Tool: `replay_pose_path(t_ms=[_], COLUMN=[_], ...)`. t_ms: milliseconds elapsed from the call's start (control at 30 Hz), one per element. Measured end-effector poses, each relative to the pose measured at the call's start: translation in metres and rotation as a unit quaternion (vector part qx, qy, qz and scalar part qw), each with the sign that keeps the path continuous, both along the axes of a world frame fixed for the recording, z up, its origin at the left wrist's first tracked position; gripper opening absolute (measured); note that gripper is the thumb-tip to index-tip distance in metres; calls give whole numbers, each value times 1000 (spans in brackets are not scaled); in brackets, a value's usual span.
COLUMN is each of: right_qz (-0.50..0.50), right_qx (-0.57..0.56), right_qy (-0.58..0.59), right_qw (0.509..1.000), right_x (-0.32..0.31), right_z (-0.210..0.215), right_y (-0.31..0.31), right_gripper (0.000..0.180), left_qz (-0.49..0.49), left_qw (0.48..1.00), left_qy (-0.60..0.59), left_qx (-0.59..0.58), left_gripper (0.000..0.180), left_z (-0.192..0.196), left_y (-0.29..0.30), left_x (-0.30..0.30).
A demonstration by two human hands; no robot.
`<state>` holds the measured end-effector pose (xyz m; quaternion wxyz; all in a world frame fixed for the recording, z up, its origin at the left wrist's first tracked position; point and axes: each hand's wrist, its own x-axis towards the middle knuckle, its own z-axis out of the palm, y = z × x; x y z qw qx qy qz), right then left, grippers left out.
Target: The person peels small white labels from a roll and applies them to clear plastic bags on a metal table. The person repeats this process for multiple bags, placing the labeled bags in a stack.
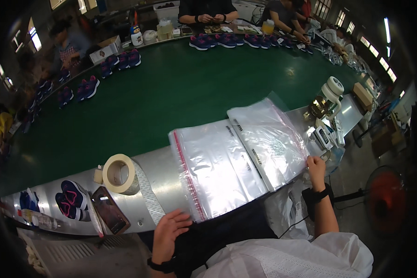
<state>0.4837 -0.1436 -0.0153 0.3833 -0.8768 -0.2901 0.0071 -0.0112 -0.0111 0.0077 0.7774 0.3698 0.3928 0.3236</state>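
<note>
Two stacks of clear plastic zip bags lie on the metal counter point(157, 162) in front of me. The nearer stack point(215, 169) has a red seal strip along its left side. My left hand point(168, 231) rests at the counter's front edge, fingers spread, just below that stack's lower left corner. The farther stack point(268, 139) overlaps the first on the right. My right hand point(316, 167) touches its lower right corner with the fingertips; whether it pinches the bag I cannot tell. Both wrists wear black bands.
A roll of tape point(119, 173), a phone point(110, 210) and a pair of dark shoes with pink trim point(71, 200) sit at my left. A tape dispenser point(331, 95) and small devices stand at right. Several shoe pairs point(227, 41) ride the green conveyor point(171, 88); other people work beyond it. A red fan point(387, 199) stands on the floor.
</note>
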Motion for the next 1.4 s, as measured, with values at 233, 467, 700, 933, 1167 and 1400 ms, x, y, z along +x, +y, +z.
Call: replay_pose_path(t_ms=[233,467,700,933,1167,1400], right_qz=[52,60,193,275,523,485], right_qx=[103,89,-79,-39,-148,-163], right_qy=[-56,-195,-188,-14,-214,-331], right_qw=[992,975,960,960,811,793], right_x=[-8,-25,-24,20,81,64], right_z=[18,78,83,117,73,54], right_y=[16,36,47,73,145,179], right_gripper=[9,35,44,27,23,45], left_qz=[149,125,-195,-279,-218,-116], left_qw=[983,974,853,684,730,794], left_qy=[104,166,234,421,380,269], left_qx=[24,88,424,527,525,532], left_gripper=[33,28,30,44,14,7], left_z=[12,25,76,22,-7,-26], left_y=[-18,-14,86,186,196,217], left_x=[-53,-35,92,240,288,292])
